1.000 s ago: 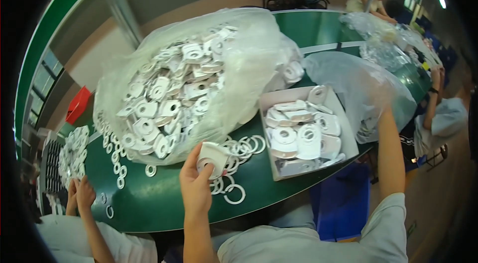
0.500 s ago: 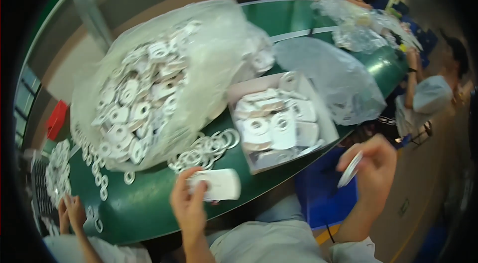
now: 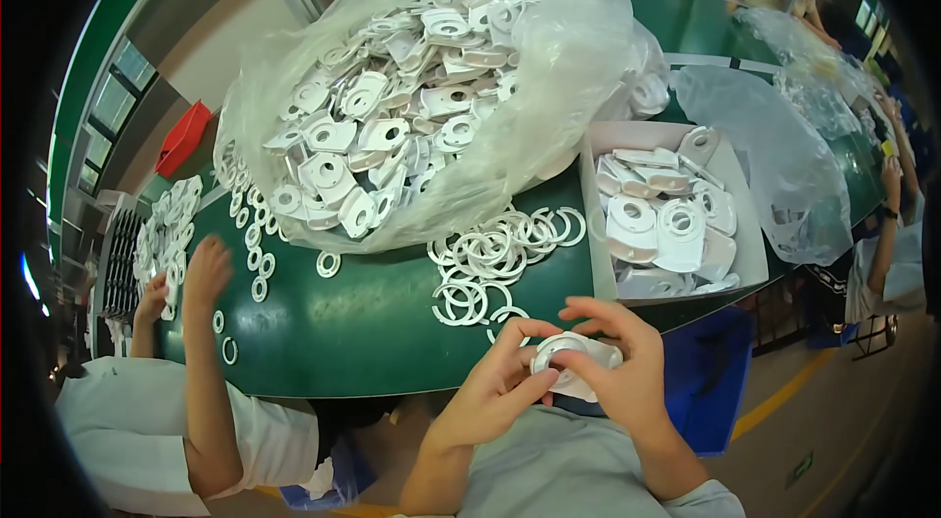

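A white plastic plate with a round hole (image 3: 586, 355) is between my two hands, just beyond the table's front edge. My left hand (image 3: 498, 389) pinches its round end, thumb beneath and fingers over the top. From the other side my right hand (image 3: 632, 366) grips it, thumb pressed against the face by the hole. A pale ring shape shows around that hole; whether it is a separate ring I cannot tell. Loose white rings (image 3: 490, 258) lie heaped on the green table just beyond my hands. To their right stands a white box (image 3: 755, 258) holding similar plates.
A large clear plastic bag (image 3: 578, 57) full of white plates fills the table's far middle. A blue bin (image 3: 711, 391) stands below the edge at right. At left, a co-worker's hands (image 3: 206, 273) work near piled white parts (image 3: 172, 224). A red tray (image 3: 183, 138) sits far left.
My right hand has come in from the right with the thin white piece it held, meeting my left hand at the plate. The view has shifted, and the co-worker's hand at left has risen.
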A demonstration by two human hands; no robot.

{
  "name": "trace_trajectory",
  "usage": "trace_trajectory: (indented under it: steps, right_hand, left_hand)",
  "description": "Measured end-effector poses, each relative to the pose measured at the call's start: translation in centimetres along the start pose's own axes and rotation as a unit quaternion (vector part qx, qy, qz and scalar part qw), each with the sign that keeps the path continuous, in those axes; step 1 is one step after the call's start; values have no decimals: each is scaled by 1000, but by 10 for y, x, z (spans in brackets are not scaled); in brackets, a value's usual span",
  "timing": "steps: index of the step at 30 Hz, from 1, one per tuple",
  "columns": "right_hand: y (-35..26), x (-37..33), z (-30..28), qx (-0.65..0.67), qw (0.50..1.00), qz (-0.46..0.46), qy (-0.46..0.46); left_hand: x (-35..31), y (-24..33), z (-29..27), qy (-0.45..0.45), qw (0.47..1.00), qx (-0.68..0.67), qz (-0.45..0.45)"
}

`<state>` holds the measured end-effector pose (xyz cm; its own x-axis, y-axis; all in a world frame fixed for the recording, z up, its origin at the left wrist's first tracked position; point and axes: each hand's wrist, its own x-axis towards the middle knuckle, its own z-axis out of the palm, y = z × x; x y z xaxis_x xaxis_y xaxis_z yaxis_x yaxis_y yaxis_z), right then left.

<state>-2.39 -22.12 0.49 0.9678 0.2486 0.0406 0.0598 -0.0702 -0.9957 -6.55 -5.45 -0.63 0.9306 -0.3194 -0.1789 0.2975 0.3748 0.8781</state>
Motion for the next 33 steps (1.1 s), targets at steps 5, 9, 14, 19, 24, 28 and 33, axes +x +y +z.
trace_trajectory:
  steps: [5, 9, 14, 19, 24, 28, 33]
  right_hand:
    - [18, -9, -2, 87, 984, 101, -115]
    - [35, -28, 2, 66, 976, 72, -193]
    - [36, -32, 5, 138, 949, 194, -207]
    - [35, -29, 4, 226, 928, 234, -179]
    - [39, -27, 0, 254, 923, 251, -145]
    - [49, -29, -5, 303, 906, 245, -165]
    - [44, -24, -6, 356, 874, 262, -202]
  left_hand:
    - [-2, 3, -4, 0, 997, 64, 47]
    - [-14, -6, -6, 68, 990, 123, 18]
    - [-18, -22, -6, 216, 883, 387, 156]
    - [-8, -22, -25, 281, 747, 560, 223]
    - [-1, -26, -28, 247, 722, 608, 217]
    - [-8, -14, -27, 242, 703, 601, 294]
    - [-13, 3, -22, 87, 659, 655, 360]
